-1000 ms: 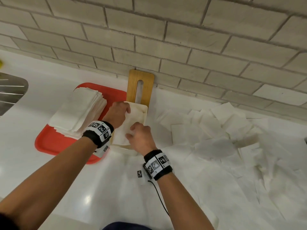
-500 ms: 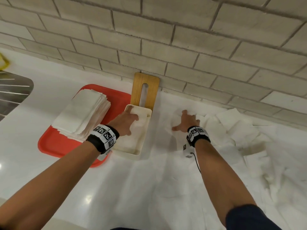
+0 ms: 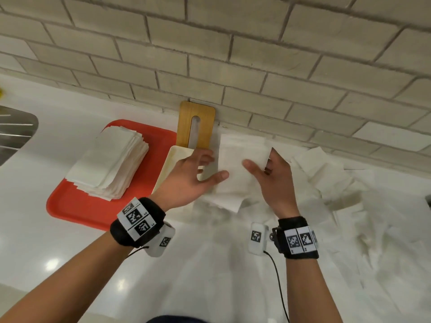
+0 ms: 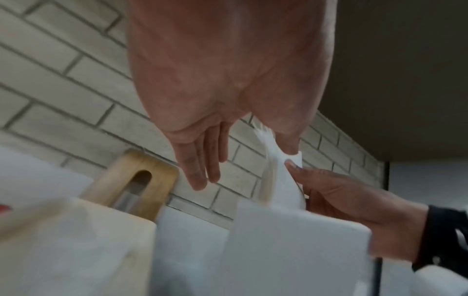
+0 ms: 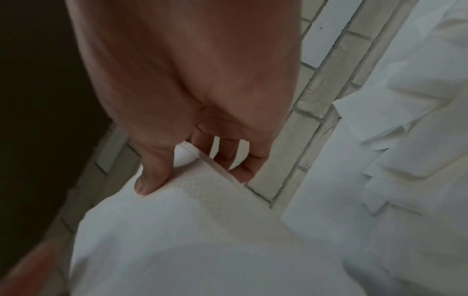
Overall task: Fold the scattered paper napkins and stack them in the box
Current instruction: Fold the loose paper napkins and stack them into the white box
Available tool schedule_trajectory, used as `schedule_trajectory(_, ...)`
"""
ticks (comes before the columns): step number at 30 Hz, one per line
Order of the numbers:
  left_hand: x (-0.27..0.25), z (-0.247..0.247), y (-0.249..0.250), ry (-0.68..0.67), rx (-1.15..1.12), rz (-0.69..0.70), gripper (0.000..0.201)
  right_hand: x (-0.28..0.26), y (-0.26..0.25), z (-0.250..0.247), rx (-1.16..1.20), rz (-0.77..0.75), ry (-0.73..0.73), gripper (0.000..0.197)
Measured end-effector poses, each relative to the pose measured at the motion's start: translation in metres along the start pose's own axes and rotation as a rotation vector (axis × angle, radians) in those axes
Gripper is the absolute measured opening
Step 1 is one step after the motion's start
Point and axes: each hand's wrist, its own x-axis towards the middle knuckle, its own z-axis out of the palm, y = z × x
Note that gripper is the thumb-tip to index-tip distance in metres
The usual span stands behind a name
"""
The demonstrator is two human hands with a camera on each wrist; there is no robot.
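The right hand (image 3: 276, 180) pinches a white napkin (image 3: 240, 159) by its edge, thumb on top, lifted just right of the box (image 3: 168, 164). The left hand (image 3: 189, 180) is spread, its grip wide, thumb touching the napkin. That hand hides most of the box's inside. A red tray (image 3: 77, 206) carries a napkin stack (image 3: 109, 164); loose napkins (image 3: 349, 206) cover the table (image 3: 35, 241).

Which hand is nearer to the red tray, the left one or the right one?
Left. The left hand is over the white box, which sits right beside the red tray. The right hand is farther away, on the far side of the napkin it pinches.
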Motion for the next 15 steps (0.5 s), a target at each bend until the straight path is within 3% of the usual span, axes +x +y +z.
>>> schedule_trajectory(3, 0.0, 0.01, 0.007, -0.022, -0.199, 0.028, 0.05, -0.015, -0.02, 0.004, 0.12, 0.048, 0.062, 0.038)
schedule_trajectory(6, 0.0, 0.015, 0.006, 0.052, -0.104, 0.095, 0.048, -0.024, -0.017, 0.009, -0.049, 0.038, 0.15, 0.035)
schedule_trajectory(8, -0.002, 0.017, 0.005, 0.084, -0.083, 0.092, 0.046, -0.029, -0.013, 0.011, -0.138, -0.045, 0.242, 0.036)
schedule_trajectory(10, -0.007, 0.018, 0.007, 0.087, -0.061, 0.097, 0.042, -0.037, -0.015, 0.011, -0.252, -0.254, 0.284, 0.042)
schedule_trajectory(12, -0.011, 0.019, 0.008, 0.096, -0.035, 0.132, 0.041, -0.04, -0.02, 0.01, -0.435, -0.45, 0.201, 0.045)
schedule_trajectory(15, -0.016, 0.022, 0.008, 0.077, -0.002, 0.189, 0.037, -0.037, -0.032, 0.007, -0.636, -0.477, 0.029, 0.041)
